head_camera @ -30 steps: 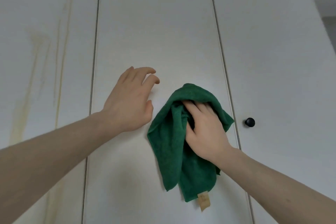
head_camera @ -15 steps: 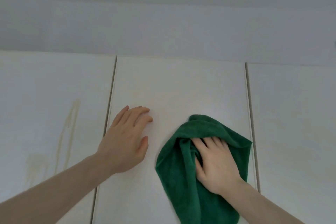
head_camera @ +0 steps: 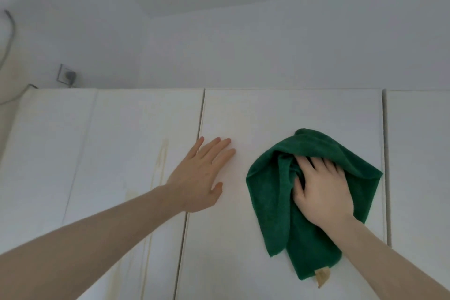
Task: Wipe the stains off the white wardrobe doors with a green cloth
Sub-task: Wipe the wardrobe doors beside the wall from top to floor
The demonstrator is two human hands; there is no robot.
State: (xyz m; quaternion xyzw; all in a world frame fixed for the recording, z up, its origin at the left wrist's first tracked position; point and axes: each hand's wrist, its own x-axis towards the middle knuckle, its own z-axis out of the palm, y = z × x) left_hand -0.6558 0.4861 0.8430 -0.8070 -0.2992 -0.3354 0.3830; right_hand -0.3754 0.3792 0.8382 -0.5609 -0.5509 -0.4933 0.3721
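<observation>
The right hand [head_camera: 321,192] presses the bunched green cloth [head_camera: 280,202] against the middle wardrobe door [head_camera: 243,251], fingers curled into its folds (tips hidden). At nine o'clock, the left hand [head_camera: 199,178] lies flat, fingers straight.

Two hands: left hand [head_camera: 198,178] and right hand [head_camera: 321,192]. One green cloth [head_camera: 275,202], with one tan label [head_camera: 322,276] at its lower end. Four white wardrobe door panels in view: far-left door [head_camera: 48,153], stained door [head_camera: 136,148], middle door [head_camera: 267,114], right door [head_camera: 418,153]. One yellowish streak [head_camera: 162,156]. One wall socket [head_camera: 67,75]. One cable [head_camera: 9,29].
</observation>
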